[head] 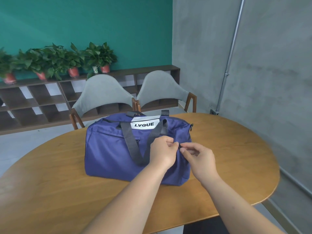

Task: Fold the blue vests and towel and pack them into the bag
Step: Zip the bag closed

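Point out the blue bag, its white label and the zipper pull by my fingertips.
blue bag (108,154), head view, on the bare front panel left of the strap.
white label (145,124), head view, on the printed lettering.
zipper pull (178,145), head view, on the small dark tab that shows.

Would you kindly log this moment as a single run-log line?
bag on table | left hand grips bag fabric by zipper | right hand pinches zipper pull | vests, towel not in view

Teal wall (101,22), grey chairs (103,92), wooden table (50,166).
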Action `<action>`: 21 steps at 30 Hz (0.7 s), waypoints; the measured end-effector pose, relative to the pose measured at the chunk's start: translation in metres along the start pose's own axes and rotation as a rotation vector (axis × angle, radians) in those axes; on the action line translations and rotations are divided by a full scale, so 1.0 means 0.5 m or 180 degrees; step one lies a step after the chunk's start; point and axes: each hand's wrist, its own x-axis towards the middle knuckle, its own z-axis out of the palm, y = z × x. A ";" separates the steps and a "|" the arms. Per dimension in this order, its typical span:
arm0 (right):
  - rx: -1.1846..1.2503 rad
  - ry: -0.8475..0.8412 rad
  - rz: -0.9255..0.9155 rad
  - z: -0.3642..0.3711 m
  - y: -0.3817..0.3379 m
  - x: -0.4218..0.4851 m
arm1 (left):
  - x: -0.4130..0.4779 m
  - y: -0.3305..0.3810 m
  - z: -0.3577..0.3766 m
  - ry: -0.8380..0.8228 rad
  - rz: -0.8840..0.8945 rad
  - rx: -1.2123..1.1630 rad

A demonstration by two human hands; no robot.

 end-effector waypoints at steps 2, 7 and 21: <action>-0.0109 0.0042 -0.0014 -0.005 -0.001 0.000 | -0.003 0.000 -0.007 0.0051 0.0084 0.0078; -0.0302 0.0164 -0.0205 0.010 -0.011 0.002 | -0.018 0.009 -0.037 0.0197 0.0432 0.0449; -0.0908 0.0619 0.0125 0.028 0.017 0.024 | -0.059 -0.061 -0.219 0.1118 0.0940 0.0537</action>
